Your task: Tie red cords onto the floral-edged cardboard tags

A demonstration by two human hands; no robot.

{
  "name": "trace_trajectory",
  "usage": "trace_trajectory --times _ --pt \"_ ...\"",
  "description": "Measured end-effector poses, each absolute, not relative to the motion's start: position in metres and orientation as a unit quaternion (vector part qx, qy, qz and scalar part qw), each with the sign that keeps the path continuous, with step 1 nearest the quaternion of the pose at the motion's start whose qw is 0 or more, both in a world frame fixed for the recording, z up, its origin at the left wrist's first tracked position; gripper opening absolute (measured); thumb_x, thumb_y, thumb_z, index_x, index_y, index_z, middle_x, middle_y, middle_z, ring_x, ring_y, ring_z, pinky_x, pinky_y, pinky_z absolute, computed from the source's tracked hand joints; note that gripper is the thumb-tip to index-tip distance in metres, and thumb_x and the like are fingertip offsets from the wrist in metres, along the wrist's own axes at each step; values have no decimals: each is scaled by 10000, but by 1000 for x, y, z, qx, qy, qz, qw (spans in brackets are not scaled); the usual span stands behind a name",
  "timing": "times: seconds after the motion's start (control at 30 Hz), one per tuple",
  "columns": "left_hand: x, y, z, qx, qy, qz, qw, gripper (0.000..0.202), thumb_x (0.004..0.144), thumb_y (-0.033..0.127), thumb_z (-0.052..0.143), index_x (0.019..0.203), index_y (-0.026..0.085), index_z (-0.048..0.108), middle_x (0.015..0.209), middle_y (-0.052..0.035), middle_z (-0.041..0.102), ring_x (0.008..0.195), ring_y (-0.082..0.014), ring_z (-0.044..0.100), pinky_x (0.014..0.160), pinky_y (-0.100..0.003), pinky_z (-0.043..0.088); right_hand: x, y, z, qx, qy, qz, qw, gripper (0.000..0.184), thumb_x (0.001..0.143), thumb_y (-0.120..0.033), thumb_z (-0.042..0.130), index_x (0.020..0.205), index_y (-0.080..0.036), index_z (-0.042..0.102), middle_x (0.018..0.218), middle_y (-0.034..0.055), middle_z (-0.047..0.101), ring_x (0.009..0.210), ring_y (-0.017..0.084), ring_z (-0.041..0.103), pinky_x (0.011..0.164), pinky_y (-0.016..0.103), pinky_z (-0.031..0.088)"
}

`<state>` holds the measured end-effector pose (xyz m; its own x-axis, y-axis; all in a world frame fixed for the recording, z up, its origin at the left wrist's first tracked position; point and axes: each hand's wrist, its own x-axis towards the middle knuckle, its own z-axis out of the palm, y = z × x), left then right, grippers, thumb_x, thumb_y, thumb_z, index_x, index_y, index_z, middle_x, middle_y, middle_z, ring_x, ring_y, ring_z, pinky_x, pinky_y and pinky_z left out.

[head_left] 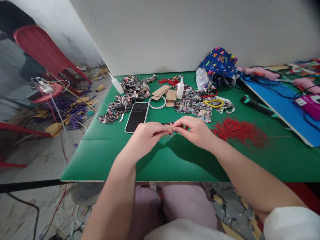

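Observation:
Over the green table, my left hand (151, 136) and my right hand (194, 131) meet with their fingertips close together. Both are closed in a pinch on a small piece of dark floral fabric (167, 123), most of which my fingers hide. A phone (137, 117) with a dark screen lies just left of my left hand. Beyond my hands are a white ring (157, 102), brown cardboard pieces (161, 91) and a spread of floral fabric (193, 106). Right of my right hand sits a heap of red strings (237, 131).
Scissors with yellow handles (217, 102) rest on the fabric. Two white squeeze bottles (117, 85) stand farther back, near bunched floral fabric (135, 87). A blue board (280, 103) with glue guns and cables takes up the right side. A red chair (42, 50) stands left of the table.

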<state>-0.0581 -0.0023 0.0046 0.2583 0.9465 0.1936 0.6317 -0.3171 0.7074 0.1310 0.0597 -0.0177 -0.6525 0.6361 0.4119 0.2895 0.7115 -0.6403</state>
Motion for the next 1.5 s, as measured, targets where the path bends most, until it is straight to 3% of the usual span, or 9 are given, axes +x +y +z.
trace_trajectory --times 0.23,0.53,0.7,1.03,1.3,1.5 --pt "-43 0 -2 763 561 278 158 205 828 214 533 940 218 704 886 -16 720 788 -142 647 727 -233 467 129 58 -15 -348 -815 368 282 140 824 -267 541 775 -164 621 707 0 661 593 90 553 588 227 414" --pt "-31 0 -14 711 605 351 66 219 838 253 502 895 223 711 874 -35 722 791 -162 644 723 -244 460 125 58 -21 -360 -708 533 292 162 805 -305 535 821 -157 600 639 -1 590 513 91 531 463 215 456" --pt "-29 0 -12 668 618 408 69 183 810 242 543 864 222 717 844 -18 726 725 -141 639 694 -227 464 124 56 -23 -348 -760 449 315 160 841 -286 510 895 -178 614 703 -1 629 551 89 552 532 220 448" --pt "-28 0 -8 578 612 495 218 157 761 274 616 865 213 716 824 3 722 665 -113 632 622 -195 484 125 54 -28 -282 -854 202 388 173 890 -210 440 910 -200 612 898 36 691 788 131 632 670 231 467" --pt "-28 1 -7 570 601 504 246 176 748 276 630 882 210 722 861 -19 721 705 -131 639 653 -223 500 126 54 -28 -279 -863 170 386 206 900 -217 420 914 -193 624 857 45 685 761 141 623 673 250 475" --pt "-27 2 -7 566 590 518 253 117 738 239 636 816 196 711 772 -6 705 643 -110 616 610 -204 480 126 53 -28 -280 -855 177 400 181 891 -228 448 887 -197 626 834 35 689 756 134 630 679 246 482"
